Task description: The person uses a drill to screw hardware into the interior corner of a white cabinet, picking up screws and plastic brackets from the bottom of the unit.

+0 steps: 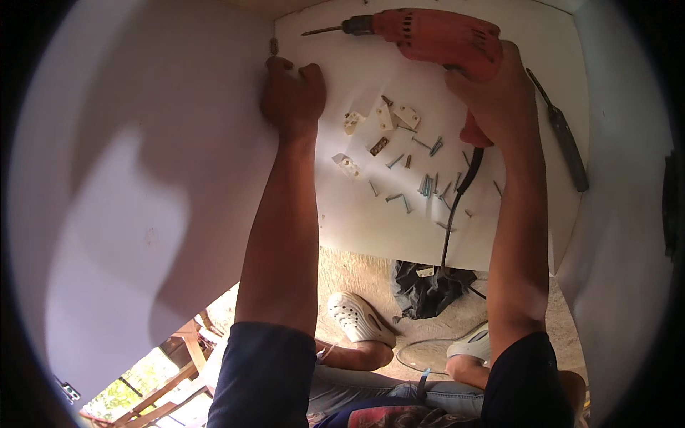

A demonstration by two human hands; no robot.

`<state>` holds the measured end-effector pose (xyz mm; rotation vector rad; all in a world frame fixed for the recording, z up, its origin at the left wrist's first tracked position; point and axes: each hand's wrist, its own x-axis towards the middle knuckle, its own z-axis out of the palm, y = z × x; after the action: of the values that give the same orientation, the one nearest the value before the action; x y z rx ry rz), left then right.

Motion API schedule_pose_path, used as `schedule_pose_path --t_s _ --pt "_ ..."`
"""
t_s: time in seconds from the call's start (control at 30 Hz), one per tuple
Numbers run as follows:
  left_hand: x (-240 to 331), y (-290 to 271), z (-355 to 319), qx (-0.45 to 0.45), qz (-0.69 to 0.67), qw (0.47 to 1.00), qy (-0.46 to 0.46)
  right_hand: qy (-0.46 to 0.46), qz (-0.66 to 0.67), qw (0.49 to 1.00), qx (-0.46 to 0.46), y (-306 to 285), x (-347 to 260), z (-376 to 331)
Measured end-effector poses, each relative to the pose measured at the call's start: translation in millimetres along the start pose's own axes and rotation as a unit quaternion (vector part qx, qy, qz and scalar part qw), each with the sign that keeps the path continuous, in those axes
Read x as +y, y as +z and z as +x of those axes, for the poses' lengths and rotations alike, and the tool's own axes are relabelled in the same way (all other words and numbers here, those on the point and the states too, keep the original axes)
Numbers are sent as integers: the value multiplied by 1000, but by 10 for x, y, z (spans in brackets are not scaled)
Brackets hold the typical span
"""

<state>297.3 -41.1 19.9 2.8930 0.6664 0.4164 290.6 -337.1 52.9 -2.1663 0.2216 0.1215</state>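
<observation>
My right hand (492,89) is wrapped round the handle of a red corded power drill (442,39). Its long thin bit points left toward the upright white panel (143,85). At the inner corner by that panel, my left hand (292,100) is closed, its finger and thumb curled. A small brown piece (273,46) sits in the corner just beyond its fingertips; whether they touch it, or hold anything, I cannot make out. Between my arms, several loose screws (427,185), white plastic brackets (407,116) and a brown bracket with holes (379,147) lie on the white board (357,221).
A dark-handled screwdriver (567,146) lies along the right side. Another white panel (621,157) rises at the right. The drill's black cord (467,175) runs over the board's near edge, past a black plastic bag (428,292) on the floor. My clog (360,319) stands below.
</observation>
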Motion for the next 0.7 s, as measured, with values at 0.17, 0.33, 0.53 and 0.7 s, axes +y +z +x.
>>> schedule_pose_path --t_s 0.17,0.33,0.53,0.7 --pt "-124 82 38 16 -16 999 38 51 28 997 59 -218 151 -385" --pt "-226 200 55 65 -29 994 78 18 48 992 119 -150 378 -513" --pt "-271 -91 -58 -39 -98 991 78 34 38 992 112 -181 382 -490" --pt "208 -571 -1107 -68 -323 937 113 27 25 994 102 -237 433 -463"
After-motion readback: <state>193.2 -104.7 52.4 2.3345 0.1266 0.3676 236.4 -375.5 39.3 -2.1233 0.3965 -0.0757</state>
